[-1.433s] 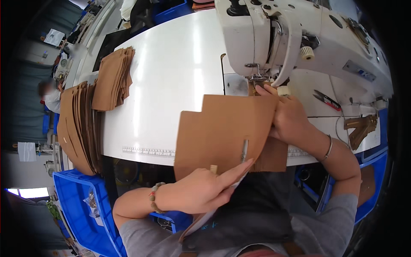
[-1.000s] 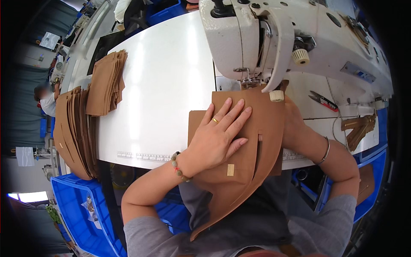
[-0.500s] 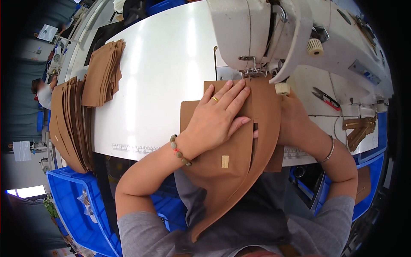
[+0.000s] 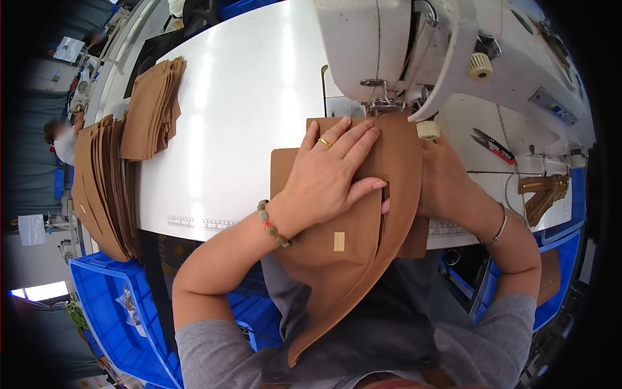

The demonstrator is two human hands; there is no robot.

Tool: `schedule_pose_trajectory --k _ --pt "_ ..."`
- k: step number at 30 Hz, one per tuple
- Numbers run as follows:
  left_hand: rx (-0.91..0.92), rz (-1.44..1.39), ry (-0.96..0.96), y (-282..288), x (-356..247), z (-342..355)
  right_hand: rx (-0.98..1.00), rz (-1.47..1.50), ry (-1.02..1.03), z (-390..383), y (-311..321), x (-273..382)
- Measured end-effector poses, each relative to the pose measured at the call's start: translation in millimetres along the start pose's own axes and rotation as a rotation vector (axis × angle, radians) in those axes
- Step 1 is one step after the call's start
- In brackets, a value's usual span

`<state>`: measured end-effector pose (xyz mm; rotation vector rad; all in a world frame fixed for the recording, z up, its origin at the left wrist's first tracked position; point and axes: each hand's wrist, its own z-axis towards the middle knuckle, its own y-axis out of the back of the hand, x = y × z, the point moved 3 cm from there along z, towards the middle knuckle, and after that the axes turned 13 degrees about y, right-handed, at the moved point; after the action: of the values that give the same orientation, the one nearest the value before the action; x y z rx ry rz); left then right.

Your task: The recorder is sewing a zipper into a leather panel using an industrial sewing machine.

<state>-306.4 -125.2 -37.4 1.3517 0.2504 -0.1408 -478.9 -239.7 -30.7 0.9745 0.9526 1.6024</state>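
A brown fabric piece [image 4: 353, 259] with a long curved edge, a slit and a small pale tag lies under the needle area of a white sewing machine [image 4: 363, 45]. Its lower tip hangs over my lap. My left hand [image 4: 330, 172] rests flat on it, fingers stretched toward the presser foot [image 4: 382, 107] and thumb by the slit. My right hand [image 4: 447, 178] is at the fabric's right edge, partly beneath it, and most of its fingers are hidden. A fingertip shows through the slit; whose hand it belongs to is unclear.
Two stacks of brown cut pieces, a near stack [image 4: 100, 188] and a far stack [image 4: 154, 110], sit at the left. Thread snips [image 4: 492, 146] and brown zipper strips [image 4: 544, 198] lie at the right. Blue bins [image 4: 120, 311] stand below the table. A person [image 4: 63, 139] works far left.
The slit in the fabric looks narrower, and my left thumb now lies nearer to it. Both hands keep nearly the same places; the whole view has shifted slightly.
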Motion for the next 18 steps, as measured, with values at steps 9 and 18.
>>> schedule_pose_trajectory --k 9,18 --pt "-0.085 0.029 -0.025 2 31 32 0.089 -0.048 -0.038 -2 -2 0" --pt "0.012 -0.015 0.071 5 50 55 0.105 -0.003 -0.063 2 1 0"
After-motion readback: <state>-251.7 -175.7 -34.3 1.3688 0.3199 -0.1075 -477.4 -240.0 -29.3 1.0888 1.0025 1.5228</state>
